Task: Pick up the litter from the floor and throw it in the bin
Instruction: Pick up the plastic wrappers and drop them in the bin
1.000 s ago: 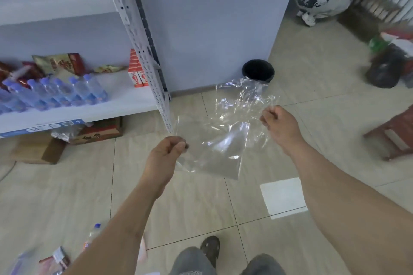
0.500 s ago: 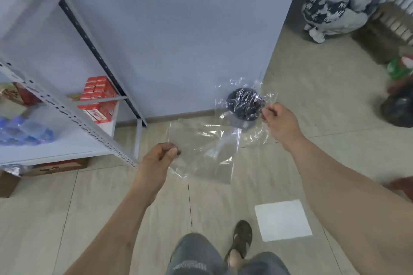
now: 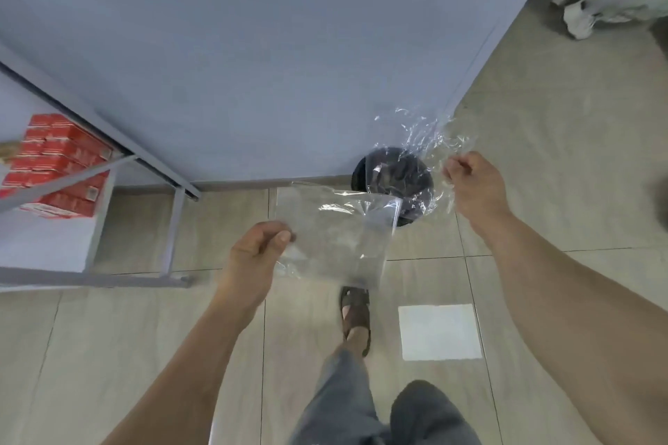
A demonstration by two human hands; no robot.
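the person has stepped closer: the bin [image 3: 392,184] now lies just under the clear wrap [image 3: 336,238], which the left hand [image 3: 258,256] and right hand [image 3: 473,184] each pinch, ready for dropping.

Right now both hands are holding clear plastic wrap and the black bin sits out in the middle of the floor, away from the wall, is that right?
Not quite. The head view shows the black bin against the wall's base, not mid-floor. The rest holds: the left hand and right hand both hold clear plastic wrap.
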